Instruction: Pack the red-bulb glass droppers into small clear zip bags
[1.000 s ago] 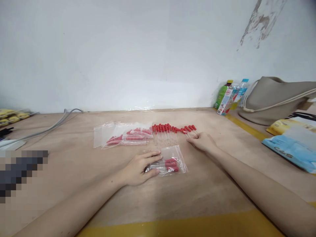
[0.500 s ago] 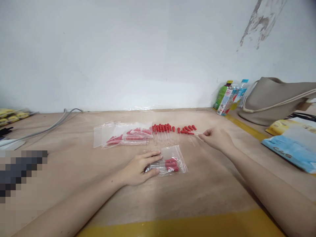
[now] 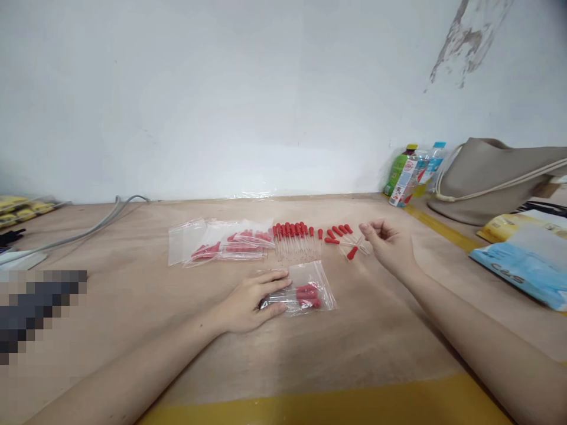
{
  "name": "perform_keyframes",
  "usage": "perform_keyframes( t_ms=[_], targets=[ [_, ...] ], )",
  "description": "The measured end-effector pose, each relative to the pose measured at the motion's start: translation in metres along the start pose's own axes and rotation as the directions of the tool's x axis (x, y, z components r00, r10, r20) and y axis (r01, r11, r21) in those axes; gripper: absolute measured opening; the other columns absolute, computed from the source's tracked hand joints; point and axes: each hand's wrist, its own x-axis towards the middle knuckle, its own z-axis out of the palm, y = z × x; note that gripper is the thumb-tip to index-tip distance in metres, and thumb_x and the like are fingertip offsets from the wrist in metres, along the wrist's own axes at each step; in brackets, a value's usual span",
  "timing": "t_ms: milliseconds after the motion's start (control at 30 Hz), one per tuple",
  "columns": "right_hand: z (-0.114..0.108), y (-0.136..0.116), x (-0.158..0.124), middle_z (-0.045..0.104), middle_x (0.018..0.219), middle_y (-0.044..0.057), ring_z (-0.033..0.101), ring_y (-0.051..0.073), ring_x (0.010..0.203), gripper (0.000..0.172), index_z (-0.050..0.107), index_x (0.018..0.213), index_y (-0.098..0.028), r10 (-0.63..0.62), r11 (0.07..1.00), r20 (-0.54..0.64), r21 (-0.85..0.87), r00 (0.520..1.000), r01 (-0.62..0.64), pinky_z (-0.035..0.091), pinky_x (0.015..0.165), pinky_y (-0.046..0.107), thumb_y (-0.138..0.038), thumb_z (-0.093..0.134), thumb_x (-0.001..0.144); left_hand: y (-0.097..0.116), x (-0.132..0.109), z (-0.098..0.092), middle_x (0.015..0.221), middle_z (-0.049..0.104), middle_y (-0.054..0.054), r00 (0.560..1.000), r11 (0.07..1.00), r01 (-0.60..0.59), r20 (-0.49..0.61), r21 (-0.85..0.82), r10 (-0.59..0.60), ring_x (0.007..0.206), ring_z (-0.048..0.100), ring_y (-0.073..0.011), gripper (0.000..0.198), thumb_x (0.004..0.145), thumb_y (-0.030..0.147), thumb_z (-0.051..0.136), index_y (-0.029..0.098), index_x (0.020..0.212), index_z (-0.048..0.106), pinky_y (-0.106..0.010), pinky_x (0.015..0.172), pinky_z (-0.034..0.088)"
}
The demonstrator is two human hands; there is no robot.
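Observation:
My left hand (image 3: 252,301) lies flat with its fingers apart on a clear zip bag (image 3: 325,289). Inside the bag are droppers with red bulbs (image 3: 308,296); part of their glass tubes is hidden by my fingers. My right hand (image 3: 392,245) is closed in a pinch at the tube end of a dropper (image 3: 352,254), whose red bulb hangs down to the left. Several loose droppers (image 3: 339,230) lie just left of that hand. Further left stands a row of more red-bulbed droppers (image 3: 292,230), bulbs toward the wall.
Filled zip bags (image 3: 225,245) overlap behind my left hand. At the right are bottles (image 3: 403,174), a grey bag (image 3: 487,180) and a blue-and-yellow packet (image 3: 522,265). A grey cable (image 3: 97,224) and yellow packets (image 3: 22,206) lie at the left.
My right hand has risen slightly and moved right, and the dropper in it has swung from lying nearly level to bulb-down, apart from the loose ones. My left hand stays in place.

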Motion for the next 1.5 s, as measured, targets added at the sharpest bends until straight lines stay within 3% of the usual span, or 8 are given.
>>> perform_keyframes(
  t_ms=[300,633,700,833,933,1100,1300,1500],
  targets=[
    [0.022,0.019,-0.019,0.06,0.071,0.004,0.044,0.011,0.056,0.031,0.064,0.08,-0.017,-0.126,0.977,0.412,-0.107,0.902,0.185,0.037,0.052,0.025,-0.046,0.054,0.076,0.001,-0.001,0.001,0.138,0.038,-0.004,1.0,1.0,-0.007,0.011,0.012,0.006,0.125,0.039,-0.0213,0.046,0.088,0.042,0.045,0.027,0.131,0.041,-0.04,0.103,0.033],
    [0.021,0.017,-0.019,0.064,0.08,0.005,0.055,0.015,0.071,0.032,0.062,0.087,-0.017,-0.19,0.974,0.357,-0.048,0.914,0.221,0.042,0.064,0.026,-0.043,0.044,0.083,0.003,0.001,-0.002,0.137,0.039,-0.005,1.0,1.0,0.001,0.02,0.016,-0.001,0.124,0.039,-0.0208,0.045,0.088,0.042,0.045,0.025,0.13,0.043,-0.039,0.102,0.034],
    [0.011,0.007,-0.016,0.064,0.081,0.005,0.055,0.015,0.072,0.032,0.063,0.089,-0.017,-0.208,0.965,0.464,-0.044,0.861,0.257,0.041,0.064,0.026,-0.042,0.045,0.083,0.003,0.001,-0.002,0.138,0.038,-0.004,1.0,1.0,0.006,0.023,0.019,-0.006,0.125,0.039,-0.0207,0.046,0.088,0.042,0.045,0.025,0.13,0.042,-0.039,0.103,0.033],
    [-0.016,-0.009,-0.006,0.064,0.074,0.004,0.054,0.014,0.068,0.029,0.066,0.08,-0.017,-0.131,0.955,0.792,-0.061,0.596,0.291,0.04,0.06,0.025,-0.043,0.053,0.078,0.003,0.0,-0.002,0.138,0.038,-0.004,0.999,1.0,0.018,0.03,0.021,-0.018,0.125,0.039,-0.0205,0.046,0.088,0.043,0.045,0.026,0.131,0.042,-0.039,0.103,0.033],
    [-0.032,-0.009,0.002,0.063,0.074,0.004,0.054,0.013,0.067,0.031,0.067,0.078,-0.016,-0.038,0.964,0.856,-0.105,0.515,0.246,0.039,0.059,0.025,-0.045,0.055,0.076,0.003,-0.001,-0.002,0.138,0.038,-0.004,0.999,1.0,0.017,0.031,0.021,-0.018,0.125,0.039,-0.0205,0.046,0.088,0.043,0.045,0.026,0.131,0.041,-0.039,0.103,0.033],
    [-0.04,0.003,0.011,0.063,0.073,0.004,0.053,0.013,0.064,0.035,0.068,0.077,-0.016,0.045,0.966,0.872,-0.163,0.488,0.202,0.038,0.057,0.025,-0.049,0.056,0.074,0.001,-0.001,-0.001,0.138,0.039,-0.004,1.0,1.0,-0.002,0.013,0.011,0.002,0.124,0.04,-0.0212,0.046,0.088,0.042,0.046,0.027,0.131,0.042,-0.039,0.102,0.034],
    [-0.016,0.001,-0.004,0.067,0.08,0.004,0.056,0.014,0.069,0.033,0.069,0.083,-0.017,-0.042,0.968,0.873,-0.085,0.486,0.237,0.04,0.06,0.025,-0.047,0.055,0.076,0.001,0.0,0.0,0.137,0.039,-0.004,1.0,1.0,0.0,0.007,0.0,0.0,0.123,0.04,-0.0224,0.046,0.087,0.042,0.047,0.027,0.13,0.042,-0.04,0.102,0.034],
    [0.012,-0.005,-0.026,0.066,0.077,0.002,0.055,0.012,0.067,0.02,0.067,0.085,-0.019,-0.171,0.959,0.806,0.004,0.566,0.285,0.041,0.06,0.023,-0.035,0.058,0.076,0.003,0.001,-0.001,0.134,0.043,-0.006,1.0,1.0,-0.006,-0.022,-0.01,0.006,0.121,0.042,-0.0231,0.051,0.087,0.04,0.048,0.025,0.134,0.035,-0.041,0.099,0.036]
  ],
)
